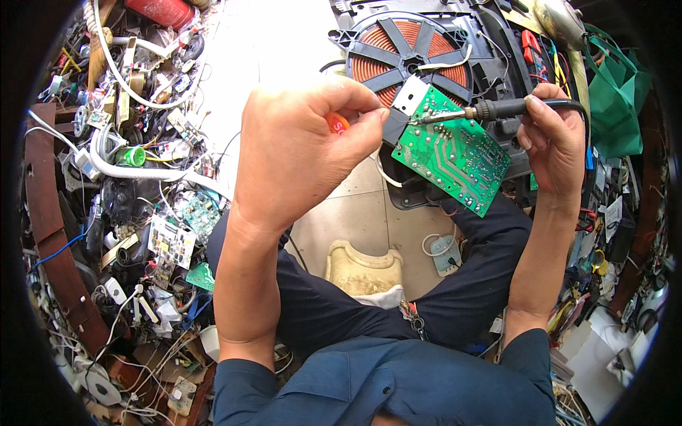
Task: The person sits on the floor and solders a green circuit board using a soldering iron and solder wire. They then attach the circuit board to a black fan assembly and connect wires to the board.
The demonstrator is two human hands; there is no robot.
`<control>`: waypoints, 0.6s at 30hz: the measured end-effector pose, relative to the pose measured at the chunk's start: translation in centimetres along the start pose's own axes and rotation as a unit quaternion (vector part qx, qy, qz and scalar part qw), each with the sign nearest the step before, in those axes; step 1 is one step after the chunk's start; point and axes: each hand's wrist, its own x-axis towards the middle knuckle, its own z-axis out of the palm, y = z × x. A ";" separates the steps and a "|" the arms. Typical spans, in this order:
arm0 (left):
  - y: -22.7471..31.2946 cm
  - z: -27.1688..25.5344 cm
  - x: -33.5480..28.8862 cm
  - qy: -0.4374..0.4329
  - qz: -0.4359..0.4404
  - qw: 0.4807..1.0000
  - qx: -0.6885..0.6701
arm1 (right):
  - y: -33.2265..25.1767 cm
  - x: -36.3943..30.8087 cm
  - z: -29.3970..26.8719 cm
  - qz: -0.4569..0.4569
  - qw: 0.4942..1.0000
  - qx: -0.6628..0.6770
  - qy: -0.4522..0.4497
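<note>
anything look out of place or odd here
Mostly the jumbled heap of loose electronics on the left: boards and tangled cables lie piled over each other. The cream molded piece between the legs has brownish stains. The green circuit board sits slanted; I can't see any clear damage on it.

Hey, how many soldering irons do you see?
1: the soldering iron in the right hand, its tip at the edge of the green circuit board. Others may be hidden in the clutter.
</note>
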 end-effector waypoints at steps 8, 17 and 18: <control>-0.1 0.0 0.0 -0.004 -0.002 1.000 -0.007 | -0.1 0.1 -0.1 -0.005 1.000 0.002 -0.011; -0.3 0.1 0.0 0.001 0.011 1.000 0.008 | -0.4 0.0 0.2 -0.022 1.000 -0.007 -0.013; -0.3 0.1 0.0 0.001 0.009 1.000 0.007 | -0.5 0.0 0.1 -0.023 1.000 -0.006 -0.018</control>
